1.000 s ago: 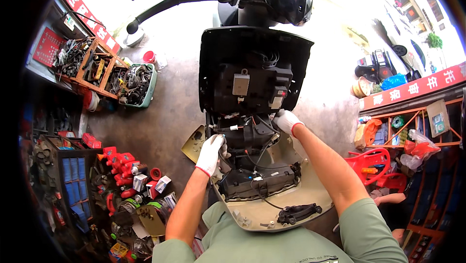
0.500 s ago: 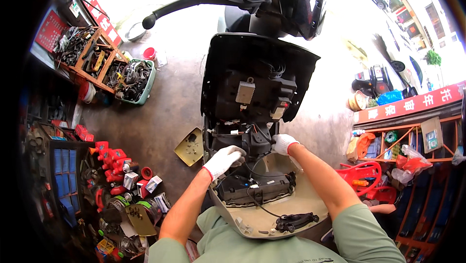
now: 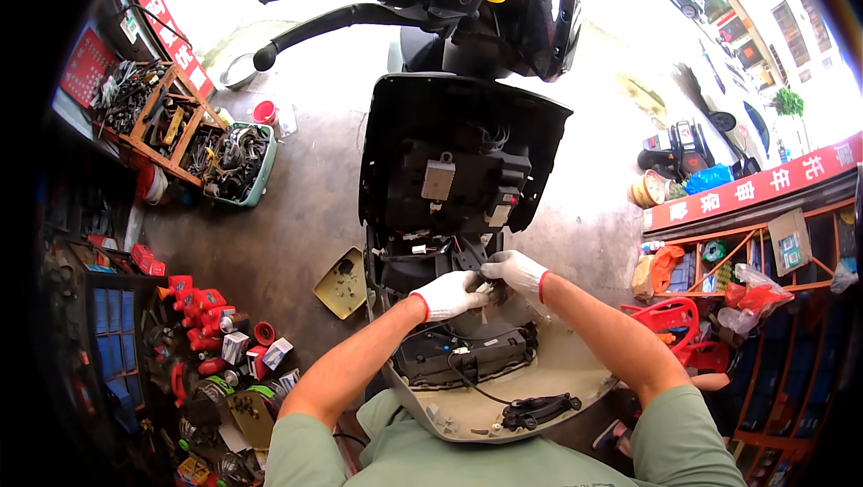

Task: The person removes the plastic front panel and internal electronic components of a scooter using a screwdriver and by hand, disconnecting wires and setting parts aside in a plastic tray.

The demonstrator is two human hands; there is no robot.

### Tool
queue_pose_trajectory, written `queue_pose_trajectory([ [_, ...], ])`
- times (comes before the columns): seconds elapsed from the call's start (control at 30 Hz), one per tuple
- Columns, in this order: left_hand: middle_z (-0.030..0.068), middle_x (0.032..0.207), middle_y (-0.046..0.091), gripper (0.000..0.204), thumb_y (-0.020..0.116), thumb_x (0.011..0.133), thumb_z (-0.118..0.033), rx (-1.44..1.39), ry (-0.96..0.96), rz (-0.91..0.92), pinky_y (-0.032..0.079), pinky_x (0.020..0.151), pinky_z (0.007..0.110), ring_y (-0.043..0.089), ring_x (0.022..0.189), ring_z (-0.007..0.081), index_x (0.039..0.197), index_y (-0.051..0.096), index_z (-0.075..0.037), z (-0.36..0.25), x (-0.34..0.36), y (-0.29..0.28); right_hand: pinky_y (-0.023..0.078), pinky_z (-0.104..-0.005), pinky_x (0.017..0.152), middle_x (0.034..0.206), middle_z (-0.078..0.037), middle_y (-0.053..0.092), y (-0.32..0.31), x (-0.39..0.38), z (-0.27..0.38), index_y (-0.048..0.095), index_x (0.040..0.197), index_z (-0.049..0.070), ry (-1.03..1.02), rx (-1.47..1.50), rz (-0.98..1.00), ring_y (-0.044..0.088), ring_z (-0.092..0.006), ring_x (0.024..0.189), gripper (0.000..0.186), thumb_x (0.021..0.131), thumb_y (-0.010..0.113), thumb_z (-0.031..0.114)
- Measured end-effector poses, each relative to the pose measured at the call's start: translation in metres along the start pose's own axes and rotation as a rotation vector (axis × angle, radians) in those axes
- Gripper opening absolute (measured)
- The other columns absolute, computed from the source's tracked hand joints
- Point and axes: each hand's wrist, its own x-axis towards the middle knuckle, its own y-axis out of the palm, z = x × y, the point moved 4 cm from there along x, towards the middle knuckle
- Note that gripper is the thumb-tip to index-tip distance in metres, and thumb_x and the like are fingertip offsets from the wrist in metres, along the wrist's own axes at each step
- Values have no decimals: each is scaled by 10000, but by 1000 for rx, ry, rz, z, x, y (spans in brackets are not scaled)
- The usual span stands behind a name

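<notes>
Beige panel (image 3: 575,357), a smooth, shallow plastic shell with rounded corners, lies hollow side up before the person's torso, its near edge close against the soft green shirt (image 3: 449,460). Across its left half sits a long, dark lamp-like unit (image 3: 431,363) with a ridged rim; from it a thin black cable (image 3: 478,389) curves to a knobbly black bracket (image 3: 542,411) near the panel's near edge, right of the middle.

Over the panel's far edge, both hands meet in white knitted gloves with red cuffs. The left hand (image 3: 449,296) has its fingers curled together at a small, pale piece (image 3: 486,288); the right hand (image 3: 515,271) bends in just beside it, fingertips low. Whether either is clamped on that piece, I cannot tell: the gloves hide the contact.

Beyond them stands a black, matt, squarish shell (image 3: 458,114) with rounded corners, carrying a finned metal box (image 3: 438,180) left of its middle. On the floor to the left, a yellowish, straight-sided tray (image 3: 329,299) holds small dark parts around its middle.
</notes>
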Motion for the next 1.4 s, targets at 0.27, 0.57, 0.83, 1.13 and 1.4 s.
queue_pose_trajectory([
  [0.27,29,848,642,387,563,1019,-372,-136,-34,-16,481,714,308,558,727,120,1065,654,2,25,-17,1,522,-405,924,1245,-128,620,21,-27,22,652,1130,67,-734,-993,1,627,-341,1083,265,882,571,109],
  [0.57,45,801,614,370,555,1007,-369,-3,-45,-115,470,685,314,548,720,132,1082,657,-22,43,-39,-9,525,-445,820,1037,-129,617,35,-8,25,666,1035,95,-777,-1290,153,645,-351,927,253,858,666,276],
  [0.83,39,797,613,373,533,1006,-371,-113,-137,-139,474,671,300,556,707,119,1075,648,-22,44,-54,-11,514,-421,862,1056,-128,617,47,10,15,665,998,84,-733,-1221,222,626,-333,990,232,878,649,282],
  [1.13,26,805,609,320,525,965,-296,-130,-64,-143,463,653,282,547,703,114,1056,641,-11,49,-40,-10,496,-424,908,1083,-153,610,43,14,14,650,1055,49,-652,-1183,259,609,-348,1038,289,908,613,296],
  [1.4,74,859,648,348,520,939,-273,-157,49,-263,482,767,304,593,817,153,1081,642,19,56,-42,-9,479,-421,929,1108,-174,608,49,22,17,639,1092,35,-599,-1121,297,592,-364,1069,323,911,608,301],
])
